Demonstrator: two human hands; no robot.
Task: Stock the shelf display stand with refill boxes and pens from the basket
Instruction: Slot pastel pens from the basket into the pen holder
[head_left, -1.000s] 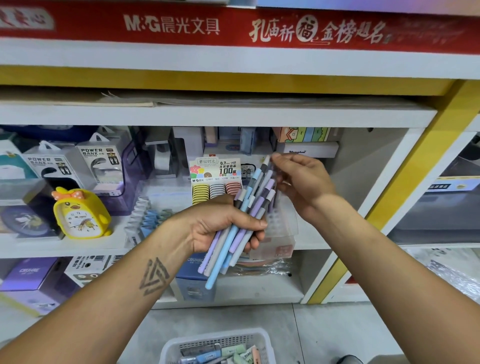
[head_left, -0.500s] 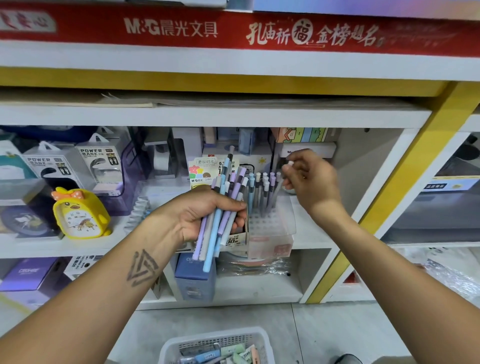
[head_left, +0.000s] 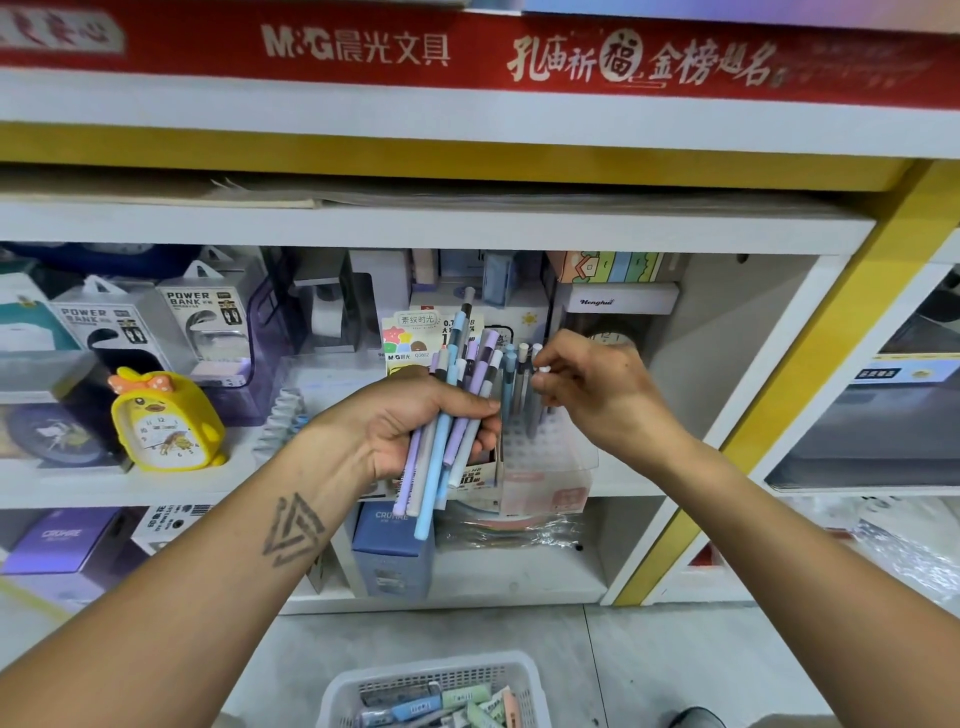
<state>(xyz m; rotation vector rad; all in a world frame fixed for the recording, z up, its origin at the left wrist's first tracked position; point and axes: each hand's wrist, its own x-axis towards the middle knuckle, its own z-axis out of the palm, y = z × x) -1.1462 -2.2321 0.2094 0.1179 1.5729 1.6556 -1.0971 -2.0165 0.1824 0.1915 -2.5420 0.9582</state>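
Observation:
My left hand (head_left: 415, 421) grips a bundle of pastel pens (head_left: 452, 415), blue, lilac and grey, in front of the middle shelf. Just to its right stands a clear display stand (head_left: 550, 457) with a grid of holes; several pens (head_left: 519, 384) stand upright in it. My right hand (head_left: 597, 389) pinches the white top of one pen (head_left: 544, 370) over the stand's right side. A white basket (head_left: 363, 680) on the floor below holds small pastel refill boxes (head_left: 462, 699).
A yellow duck clock (head_left: 166, 421) and power bank packs (head_left: 202, 322) sit on the shelf to the left. Blue boxes (head_left: 389, 551) stand on the lower shelf. A yellow post (head_left: 779, 405) bounds the bay on the right.
My right hand took one pen from the bundle and carried it right and down to the stand. My left hand drew the bundle upright and slightly left.

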